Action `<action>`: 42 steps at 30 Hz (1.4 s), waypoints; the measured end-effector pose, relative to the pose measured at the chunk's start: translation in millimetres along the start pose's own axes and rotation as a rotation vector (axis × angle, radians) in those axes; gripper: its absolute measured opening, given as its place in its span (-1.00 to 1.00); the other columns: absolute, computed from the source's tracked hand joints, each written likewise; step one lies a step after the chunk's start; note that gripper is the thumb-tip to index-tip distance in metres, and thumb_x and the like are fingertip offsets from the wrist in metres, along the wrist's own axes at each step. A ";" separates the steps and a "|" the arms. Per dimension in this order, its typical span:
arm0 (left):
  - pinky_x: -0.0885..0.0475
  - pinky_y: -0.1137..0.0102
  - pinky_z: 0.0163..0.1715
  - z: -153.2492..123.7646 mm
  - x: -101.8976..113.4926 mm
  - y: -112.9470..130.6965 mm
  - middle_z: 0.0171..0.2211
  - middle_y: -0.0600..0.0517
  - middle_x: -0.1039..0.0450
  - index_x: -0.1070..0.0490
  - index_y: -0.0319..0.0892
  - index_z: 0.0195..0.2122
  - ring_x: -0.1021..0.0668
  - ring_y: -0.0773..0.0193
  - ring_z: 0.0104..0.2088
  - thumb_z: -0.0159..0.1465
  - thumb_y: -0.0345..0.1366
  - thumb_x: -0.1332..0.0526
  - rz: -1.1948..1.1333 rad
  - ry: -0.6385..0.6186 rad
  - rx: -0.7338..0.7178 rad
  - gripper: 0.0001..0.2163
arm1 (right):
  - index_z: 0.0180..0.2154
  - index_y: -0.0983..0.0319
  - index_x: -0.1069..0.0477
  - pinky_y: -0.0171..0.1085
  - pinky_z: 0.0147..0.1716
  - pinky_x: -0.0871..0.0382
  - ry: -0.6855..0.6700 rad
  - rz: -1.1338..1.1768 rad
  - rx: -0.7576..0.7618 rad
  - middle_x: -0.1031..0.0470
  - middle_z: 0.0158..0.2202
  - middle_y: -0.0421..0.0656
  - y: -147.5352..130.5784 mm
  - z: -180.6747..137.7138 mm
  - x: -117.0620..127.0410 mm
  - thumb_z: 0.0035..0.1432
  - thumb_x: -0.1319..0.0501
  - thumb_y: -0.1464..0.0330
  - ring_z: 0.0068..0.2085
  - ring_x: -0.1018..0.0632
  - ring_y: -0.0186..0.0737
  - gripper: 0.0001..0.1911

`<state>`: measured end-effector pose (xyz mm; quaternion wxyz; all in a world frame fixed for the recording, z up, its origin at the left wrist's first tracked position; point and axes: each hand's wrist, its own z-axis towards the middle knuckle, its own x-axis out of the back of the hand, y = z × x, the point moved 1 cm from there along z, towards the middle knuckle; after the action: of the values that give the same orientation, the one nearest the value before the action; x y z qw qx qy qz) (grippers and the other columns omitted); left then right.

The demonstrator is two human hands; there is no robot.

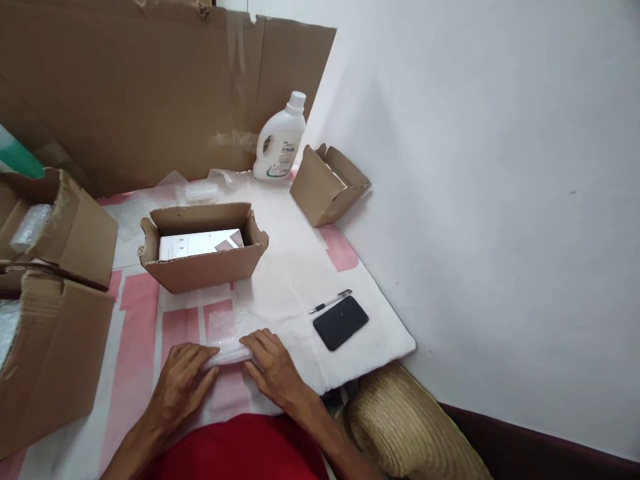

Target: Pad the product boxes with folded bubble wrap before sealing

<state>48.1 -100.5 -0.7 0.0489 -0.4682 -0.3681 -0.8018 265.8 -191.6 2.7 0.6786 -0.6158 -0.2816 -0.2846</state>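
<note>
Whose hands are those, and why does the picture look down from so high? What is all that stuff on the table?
There is no machine here. A person wears a camera on the head, so you see their own two hands from above. The left hand and right hand press on a roll of bubble wrap. On the table stand an open cardboard box with a white box inside, a pen, a black phone and a white bottle.

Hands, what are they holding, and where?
Both hands, left hand and right hand, hold a small bubble-wrap bundle on the table, one at each end, fingers over its top.
</note>
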 end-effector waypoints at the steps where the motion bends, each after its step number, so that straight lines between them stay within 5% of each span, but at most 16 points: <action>1: -0.52 0.29 -0.15 3.2 1.3 -1.5 -0.20 -0.01 -0.63 -0.50 -0.05 0.03 -0.63 0.19 -0.21 0.35 -0.20 -0.23 -0.058 -0.015 0.067 -0.75 | 0.07 0.19 -0.39 -0.06 -0.04 -0.44 0.016 0.052 -0.006 -0.53 -0.07 -0.04 2.0 2.7 2.2 0.24 -0.26 0.45 -0.07 -0.51 -0.03 -0.64; 6: -0.55 0.29 -0.16 32.0 -3.5 -14.1 -0.11 -0.04 -0.60 -0.44 -0.10 0.11 -0.63 0.18 -0.17 0.38 -0.05 -0.18 -0.223 0.017 0.370 -0.64 | 0.12 0.21 -0.33 -0.24 -0.21 -0.40 0.017 0.169 -0.230 -0.52 -0.28 -0.18 12.1 28.9 9.7 0.29 -0.21 0.41 -0.27 -0.54 -0.18 -0.63; 10: -0.49 0.12 0.05 47.9 -6.9 -15.7 0.07 -0.15 -0.47 -0.33 -0.14 0.22 -0.54 0.06 0.05 0.39 -0.07 -0.17 -0.087 0.155 0.326 -0.56 | 0.21 0.29 -0.24 -0.20 -0.23 -0.39 -0.020 0.144 -0.371 -0.48 -0.38 -0.20 15.7 44.8 12.7 0.34 -0.19 0.33 -0.30 -0.55 -0.12 -0.55; 13: -0.44 0.09 0.09 40.6 -5.9 -8.3 0.07 -0.18 -0.45 -0.33 -0.18 0.21 -0.50 0.00 0.08 0.35 -0.11 -0.24 0.083 0.245 0.174 -0.54 | 0.22 0.28 -0.26 -0.11 -0.06 -0.42 0.059 0.100 -0.355 -0.51 -0.14 -0.05 12.4 49.3 17.1 0.34 -0.25 0.28 -0.10 -0.55 -0.04 -0.52; 17: -0.46 0.32 -0.23 18.2 -11.1 7.3 -0.29 0.02 -0.54 -0.52 -0.09 -0.17 -0.59 0.19 -0.29 0.33 -0.10 -0.27 0.069 0.144 0.130 -0.80 | 0.20 0.23 -0.31 -0.01 0.10 -0.36 0.031 -0.021 -0.236 -0.40 0.11 0.04 3.7 60.7 21.7 0.25 -0.34 0.33 0.12 -0.42 0.07 -0.48; 22: -0.34 0.38 -0.48 -3.0 -26.2 18.8 -0.53 0.06 -0.45 -0.48 -0.14 -0.46 -0.50 0.28 -0.53 0.32 0.11 -0.16 -0.415 -0.155 0.692 -0.57 | 0.02 0.26 -0.42 -0.05 0.01 -0.34 -0.275 -0.104 -0.199 -0.49 -0.01 0.02 -1.4 74.5 17.4 0.23 -0.35 0.27 0.04 -0.46 0.08 -0.64; 25: -0.41 0.38 -0.51 -11.9 -30.9 20.2 -0.47 0.00 -0.53 -0.51 -0.19 -0.35 -0.57 0.22 -0.51 0.11 0.23 -0.32 -0.891 -0.152 1.032 -0.50 | -0.17 0.25 -0.44 -0.23 -0.20 -0.28 -0.337 -0.036 -0.256 -0.50 -0.23 -0.12 0.7 70.4 14.3 0.15 -0.38 0.30 -0.20 -0.48 -0.11 -0.76; 27: -0.53 0.35 -0.35 -15.7 -29.6 22.2 -0.36 -0.06 -0.60 -0.51 -0.21 -0.27 -0.65 0.15 -0.36 -0.02 0.19 -0.44 -1.085 -0.087 1.124 -0.46 | -0.37 0.22 -0.39 -0.30 -0.35 -0.16 -0.343 0.092 -0.286 -0.36 -0.44 -0.27 2.5 63.3 13.4 0.12 -0.36 0.33 -0.38 -0.37 -0.26 -0.82; 30: -0.58 0.26 -0.18 -17.1 -21.9 29.9 -0.28 -0.10 -0.64 -0.47 -0.18 -0.21 -0.68 0.06 -0.24 -0.08 0.10 -0.52 -1.153 0.033 1.151 -0.45 | -0.49 0.21 -0.26 -0.33 -0.43 -0.04 -0.251 0.466 -0.308 -0.17 -0.53 -0.34 0.4 50.8 12.6 0.15 -0.33 0.25 -0.45 -0.22 -0.36 -0.69; 34: -0.60 0.21 -0.11 -8.4 -2.9 43.3 -0.09 -0.13 -0.65 -0.43 -0.12 0.01 -0.67 -0.02 -0.08 -0.01 0.07 -0.49 -1.104 0.206 1.099 -0.38 | -0.38 0.23 -0.36 -0.34 -0.38 -0.15 -0.127 0.940 -0.286 -0.24 -0.45 -0.30 -16.2 38.3 9.3 0.15 -0.33 0.01 -0.39 -0.26 -0.34 -0.58; 38: -0.53 0.22 0.07 12.1 16.8 52.4 -0.02 -0.14 -0.64 -0.51 -0.17 0.06 -0.64 -0.03 0.02 0.08 0.06 -0.43 -1.013 0.123 0.975 -0.42 | -0.30 0.23 -0.45 -0.33 -0.36 -0.22 -0.039 0.954 -0.296 -0.35 -0.39 -0.26 -32.2 30.4 19.9 0.14 -0.34 -0.04 -0.35 -0.33 -0.30 -0.55; 42: -0.57 0.25 -0.02 35.4 26.3 62.9 -0.07 -0.10 -0.67 -0.58 -0.15 0.01 -0.66 -0.01 -0.06 0.15 0.05 -0.39 -0.868 0.056 0.796 -0.51 | -0.24 0.22 -0.50 -0.31 -0.25 -0.27 0.049 0.821 -0.242 -0.43 -0.30 -0.22 -33.9 20.6 56.0 0.22 -0.31 0.02 -0.26 -0.41 -0.26 -0.63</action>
<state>85.4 -116.6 64.5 -0.1022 -0.1989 -0.7972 -0.5607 278.3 -176.0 68.3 0.6647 -0.7452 0.0383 -0.0364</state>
